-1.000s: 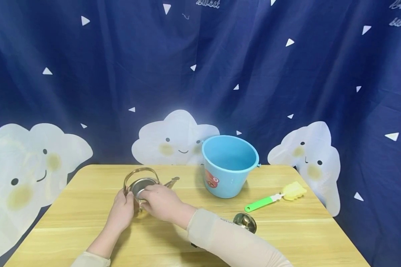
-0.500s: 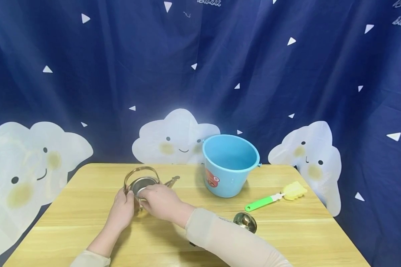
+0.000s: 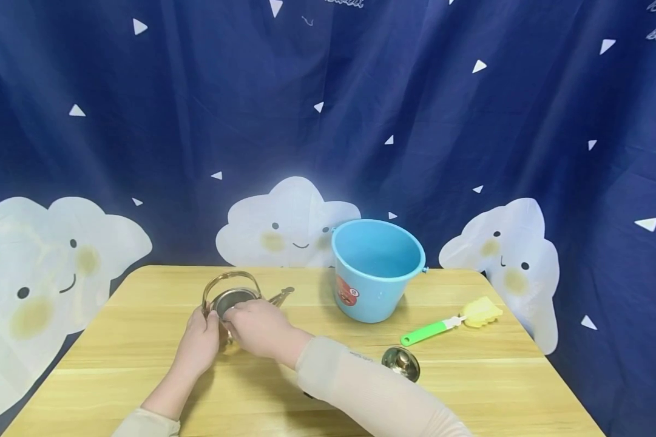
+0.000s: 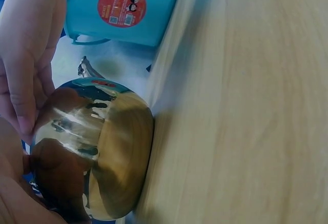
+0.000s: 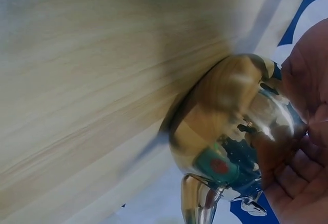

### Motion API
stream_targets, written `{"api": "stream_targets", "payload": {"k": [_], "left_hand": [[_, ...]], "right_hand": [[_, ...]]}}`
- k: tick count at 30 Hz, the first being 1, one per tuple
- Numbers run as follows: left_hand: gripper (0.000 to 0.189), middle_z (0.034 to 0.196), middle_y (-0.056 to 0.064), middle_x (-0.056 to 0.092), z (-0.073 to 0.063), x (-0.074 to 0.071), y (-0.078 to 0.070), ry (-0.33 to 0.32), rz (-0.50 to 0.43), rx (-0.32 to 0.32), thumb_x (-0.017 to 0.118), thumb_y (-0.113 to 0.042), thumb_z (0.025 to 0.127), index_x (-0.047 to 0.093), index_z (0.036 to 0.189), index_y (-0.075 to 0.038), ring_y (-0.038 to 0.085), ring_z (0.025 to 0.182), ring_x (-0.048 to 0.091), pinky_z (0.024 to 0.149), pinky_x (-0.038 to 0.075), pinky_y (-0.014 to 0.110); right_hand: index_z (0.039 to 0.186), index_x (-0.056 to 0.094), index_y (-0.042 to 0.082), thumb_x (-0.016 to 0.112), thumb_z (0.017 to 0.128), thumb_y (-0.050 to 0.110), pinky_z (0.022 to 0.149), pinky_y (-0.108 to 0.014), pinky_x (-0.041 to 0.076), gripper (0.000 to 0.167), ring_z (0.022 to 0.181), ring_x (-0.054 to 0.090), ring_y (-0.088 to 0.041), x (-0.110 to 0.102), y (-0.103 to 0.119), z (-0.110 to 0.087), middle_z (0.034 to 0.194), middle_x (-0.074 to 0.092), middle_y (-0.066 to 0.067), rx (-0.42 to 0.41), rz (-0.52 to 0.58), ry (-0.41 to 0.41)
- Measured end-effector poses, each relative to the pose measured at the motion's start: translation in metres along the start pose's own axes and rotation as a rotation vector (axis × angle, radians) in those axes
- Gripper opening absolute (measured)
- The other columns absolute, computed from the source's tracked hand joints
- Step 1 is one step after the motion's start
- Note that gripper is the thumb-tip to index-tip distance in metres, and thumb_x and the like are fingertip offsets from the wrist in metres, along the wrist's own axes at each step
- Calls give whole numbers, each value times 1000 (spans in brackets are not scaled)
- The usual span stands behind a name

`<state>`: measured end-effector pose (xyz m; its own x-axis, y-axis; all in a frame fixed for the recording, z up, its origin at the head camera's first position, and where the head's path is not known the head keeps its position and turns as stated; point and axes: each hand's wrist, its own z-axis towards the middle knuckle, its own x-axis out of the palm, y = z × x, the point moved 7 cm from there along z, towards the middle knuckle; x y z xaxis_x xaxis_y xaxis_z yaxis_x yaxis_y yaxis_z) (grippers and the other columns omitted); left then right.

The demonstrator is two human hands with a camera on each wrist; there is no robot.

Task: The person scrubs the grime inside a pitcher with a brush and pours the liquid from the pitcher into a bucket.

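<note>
A shiny gold metal teapot (image 4: 115, 147) stands on the left part of the table, its arched handle up and its spout toward the back right. My left hand (image 3: 196, 349) grips its near left side. My right hand (image 3: 259, 328) reaches across to the lidless mouth, with fingertips dipping over the rim and fingers curled in the right wrist view. What those fingertips meet inside is hidden by the hand. To the right, beside my right sleeve, lies the round gold lid (image 3: 401, 363) with its knob upward.
A light blue bucket (image 3: 374, 297) stands at the back right of the teapot. Farther right lies a brush (image 3: 428, 332) with a green handle and yellow head. A small dark thing peeks out under my right sleeve. A blue cloud-print curtain (image 3: 328, 133) hangs behind the table.
My right hand has shifted slightly left over the teapot's mouth. My left hand holds its place, and the teapot stays where it was.
</note>
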<state>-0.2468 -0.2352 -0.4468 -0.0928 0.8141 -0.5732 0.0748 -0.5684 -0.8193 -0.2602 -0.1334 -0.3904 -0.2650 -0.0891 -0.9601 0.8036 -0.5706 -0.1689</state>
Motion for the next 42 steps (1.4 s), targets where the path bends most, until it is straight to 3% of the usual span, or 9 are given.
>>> {"api": "stream_targets", "payload": {"k": [6, 12, 20, 27, 42], "left_hand": [[65, 153, 45, 8, 0, 0, 1, -3, 2, -19, 12, -28, 108, -1, 149, 21, 61, 141, 10, 111, 18, 73], [64, 153, 45, 9, 0, 1, 2, -8, -3, -15, 12, -28, 109, 0, 149, 21, 61, 141, 10, 111, 18, 73], [63, 152, 46, 9, 0, 2, 1, -5, -13, 18, 12, -26, 109, 1, 147, 23, 62, 141, 12, 110, 21, 73], [62, 152, 45, 12, 0, 1, 2, -22, 0, 26, 12, -25, 109, 6, 147, 23, 61, 141, 13, 110, 20, 73], [61, 148, 47, 19, 2, 0, 1, -39, -1, 25, 15, -25, 109, 9, 146, 24, 62, 138, 18, 109, 23, 73]], "right_hand": [[98, 69, 26, 53, 104, 29, 87, -23, 54, 17, 92, 67, -5, 4, 3, 4, 95, 70, 13, -4, -11, 74], [96, 68, 26, 55, 103, 31, 87, -23, 54, 16, 93, 67, -4, 7, 4, 6, 94, 69, 13, -13, -33, 95], [106, 69, 27, 49, 105, 37, 93, -28, 54, 22, 101, 67, -7, 8, 3, 9, 105, 71, 12, 21, -16, 128], [106, 68, 28, 53, 104, 38, 94, -31, 53, 18, 103, 67, -8, 3, 1, 9, 105, 71, 12, 31, -6, 82], [104, 68, 26, 60, 101, 38, 96, -25, 50, 16, 102, 67, -5, -2, 0, 9, 103, 71, 13, 23, -11, 10]]}}
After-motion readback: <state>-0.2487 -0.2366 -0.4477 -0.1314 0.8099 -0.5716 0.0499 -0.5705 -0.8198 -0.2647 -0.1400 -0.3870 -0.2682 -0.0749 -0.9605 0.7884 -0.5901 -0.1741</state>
